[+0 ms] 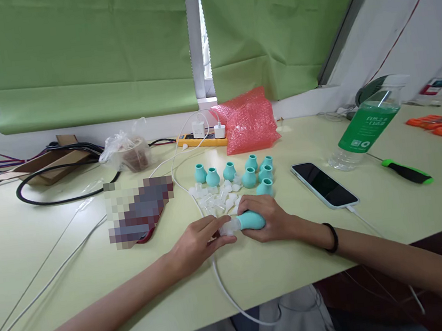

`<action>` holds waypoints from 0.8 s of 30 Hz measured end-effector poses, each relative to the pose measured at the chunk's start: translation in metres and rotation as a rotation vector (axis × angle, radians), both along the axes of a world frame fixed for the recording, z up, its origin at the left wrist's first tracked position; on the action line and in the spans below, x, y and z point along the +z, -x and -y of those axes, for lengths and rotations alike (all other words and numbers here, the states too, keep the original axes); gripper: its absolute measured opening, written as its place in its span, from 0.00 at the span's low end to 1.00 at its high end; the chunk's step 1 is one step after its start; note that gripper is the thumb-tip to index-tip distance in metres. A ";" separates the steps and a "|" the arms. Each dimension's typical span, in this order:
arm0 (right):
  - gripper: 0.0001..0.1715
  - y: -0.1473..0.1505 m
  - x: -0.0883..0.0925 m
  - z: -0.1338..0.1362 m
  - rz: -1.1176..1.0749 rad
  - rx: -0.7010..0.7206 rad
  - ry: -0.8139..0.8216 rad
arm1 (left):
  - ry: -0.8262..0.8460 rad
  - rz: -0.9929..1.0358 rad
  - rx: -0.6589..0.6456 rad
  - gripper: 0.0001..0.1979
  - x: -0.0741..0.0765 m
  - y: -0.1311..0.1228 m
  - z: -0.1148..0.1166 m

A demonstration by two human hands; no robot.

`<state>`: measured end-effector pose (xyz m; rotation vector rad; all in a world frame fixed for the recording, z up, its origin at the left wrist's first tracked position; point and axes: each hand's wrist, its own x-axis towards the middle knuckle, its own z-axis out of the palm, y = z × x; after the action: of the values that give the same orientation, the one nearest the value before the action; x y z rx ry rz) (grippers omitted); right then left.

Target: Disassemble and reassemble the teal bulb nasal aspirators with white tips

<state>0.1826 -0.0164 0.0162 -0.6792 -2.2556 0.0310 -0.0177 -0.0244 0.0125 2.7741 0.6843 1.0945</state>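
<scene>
Head view: nearest, a white cable [222, 281] comes over the bench [17, 212] edge and passes beneath the two hands. The left hand [196, 242] and right hand [271, 217] meet over it at the bench's near middle. Between them lies a teal bulb [252, 219] — rounded, matt, soft-looking, with a clear nozzle [228, 227] at its mouth. Its long axis lies flat, nozzle toward 9 o'clock, fat end toward 3. The right fingers are wrapped round the bulb; the left fingers pinch the nozzle. At 12 o'clock, just beyond the knuckles, is a litter of clear parts [216, 198], then a cluster of upright spare bulbs [230, 172]. A dark phone [323, 184] lies at 2 o'clock, a blurred red-edged item [142, 213] at 10. Farther off — a green-labelled bottle [364, 132], a screwdriver [407, 172], pink bubble wrap [248, 122].
</scene>
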 end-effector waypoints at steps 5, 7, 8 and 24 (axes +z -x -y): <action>0.10 0.002 0.002 0.005 -0.049 0.029 0.192 | -0.105 -0.041 -0.070 0.13 0.006 0.000 0.000; 0.09 0.003 0.004 0.007 -0.064 0.020 0.309 | -0.083 -0.034 -0.077 0.13 0.008 0.000 0.002; 0.08 0.003 0.005 0.007 -0.071 0.017 0.368 | -0.072 -0.027 -0.084 0.14 0.009 0.000 0.003; 0.06 -0.001 0.019 0.004 0.037 0.218 1.386 | -0.224 -0.180 -0.132 0.12 0.012 -0.007 0.016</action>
<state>0.1839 -0.0204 0.0348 -1.0576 -2.0650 1.7879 -0.0111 -0.0403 0.0243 3.0843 0.4085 0.9589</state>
